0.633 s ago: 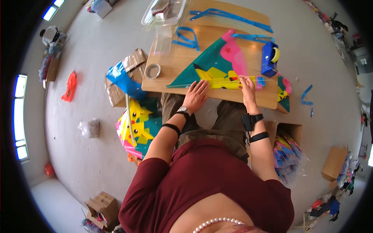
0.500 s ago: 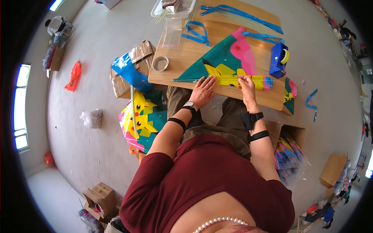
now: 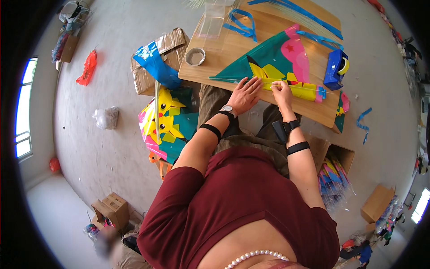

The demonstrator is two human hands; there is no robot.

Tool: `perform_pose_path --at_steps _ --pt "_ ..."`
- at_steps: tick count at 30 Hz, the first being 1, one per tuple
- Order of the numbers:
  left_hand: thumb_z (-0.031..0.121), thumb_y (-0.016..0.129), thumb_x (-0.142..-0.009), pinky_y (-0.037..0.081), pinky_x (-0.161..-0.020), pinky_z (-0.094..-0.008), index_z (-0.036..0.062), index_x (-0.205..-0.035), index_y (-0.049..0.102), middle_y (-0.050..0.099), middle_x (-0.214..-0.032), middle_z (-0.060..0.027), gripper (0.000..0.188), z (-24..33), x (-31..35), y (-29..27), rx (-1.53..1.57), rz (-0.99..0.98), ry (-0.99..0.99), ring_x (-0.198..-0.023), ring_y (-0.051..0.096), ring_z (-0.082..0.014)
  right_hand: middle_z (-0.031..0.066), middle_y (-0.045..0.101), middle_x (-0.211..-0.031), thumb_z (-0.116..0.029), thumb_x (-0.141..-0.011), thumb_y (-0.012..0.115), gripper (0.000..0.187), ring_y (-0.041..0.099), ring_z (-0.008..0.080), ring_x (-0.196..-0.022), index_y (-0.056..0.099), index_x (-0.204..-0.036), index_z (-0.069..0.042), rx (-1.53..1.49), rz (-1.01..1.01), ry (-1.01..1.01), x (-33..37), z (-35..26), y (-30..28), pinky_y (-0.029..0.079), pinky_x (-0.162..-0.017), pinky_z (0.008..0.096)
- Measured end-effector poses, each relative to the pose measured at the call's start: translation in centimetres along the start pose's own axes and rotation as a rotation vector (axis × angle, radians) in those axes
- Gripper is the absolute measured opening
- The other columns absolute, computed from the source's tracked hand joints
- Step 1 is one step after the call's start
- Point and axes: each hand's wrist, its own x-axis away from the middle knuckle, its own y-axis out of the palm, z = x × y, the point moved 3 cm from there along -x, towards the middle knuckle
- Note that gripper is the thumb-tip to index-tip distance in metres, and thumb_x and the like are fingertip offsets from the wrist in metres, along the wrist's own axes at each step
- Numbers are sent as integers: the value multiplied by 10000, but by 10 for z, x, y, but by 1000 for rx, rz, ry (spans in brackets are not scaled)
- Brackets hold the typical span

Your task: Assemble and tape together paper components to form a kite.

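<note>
A triangular kite sheet (image 3: 238,64) in green, pink and yellow, with a cartoon figure, lies on the wooden table top, its yellow edge rolled or folded along my side. Along that near edge runs a thin pale rod (image 3: 224,79). My left hand (image 3: 245,95) rests flat on the edge, fingers stretched out over sheet and rod. A short way to the right, my right hand (image 3: 282,94) is closed in a pinch on the rod, above the yellow part. A blue strip (image 3: 321,93) shows at the sheet's right end.
A blue tape dispenser (image 3: 333,69) stands at the table's right; a tape roll (image 3: 195,57) lies at its left. Blue ribbons (image 3: 244,26) and clear bags (image 3: 211,21) lie farther back. Left of my legs are a cardboard box (image 3: 142,77) and more printed sheets (image 3: 168,117).
My right hand has come closer to my left along the rod. The whole view has shifted a little, and a blurred beige shape now shows at the lower left.
</note>
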Motion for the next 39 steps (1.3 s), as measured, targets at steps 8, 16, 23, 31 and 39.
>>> perform_pose_path --at_steps 8,16,23,31,39 --pt "284 602 -951 240 -1237 -476 70 -1442 526 476 -1551 -96 541 0 1 2 9 2 -9 -1479 381 -242 107 747 -862 -176 -886 710 141 726 301 -801 696 -998 -92 192 75 -108 5 -17 3 556 -732 421" --pt "301 580 -974 220 -1244 -474 77 -1470 503 457 -1572 -91 550 -2 1 3 -4 -37 -23 -1491 366 -233 121 739 -905 -134 -892 675 119 714 336 -864 665 -994 -73 310 168 -195 14 -26 11 557 -736 447" --pt "299 588 -966 218 -1245 -474 74 -1460 515 464 -1566 -91 547 -1 -1 3 5 -32 -21 -1492 366 -231 136 679 -959 -144 -895 682 155 688 356 -893 598 -1010 -83 500 244 -361 17 -28 15 556 -728 480" --pt "295 589 -967 218 -1245 -476 72 -1455 520 472 -1561 -93 541 0 1 4 6 -26 -21 -1491 370 -231 140 678 -966 -160 -903 685 167 700 360 -887 596 -1017 -75 603 196 -307 22 -39 11 566 -733 483" --pt "283 590 -968 232 -1239 -479 70 -1449 522 478 -1555 -95 531 0 -1 3 -1 -15 -13 -1484 381 -233 144 712 -957 -171 -890 709 228 706 363 -895 588 -1059 -77 555 196 -296 17 -37 7 558 -731 496"
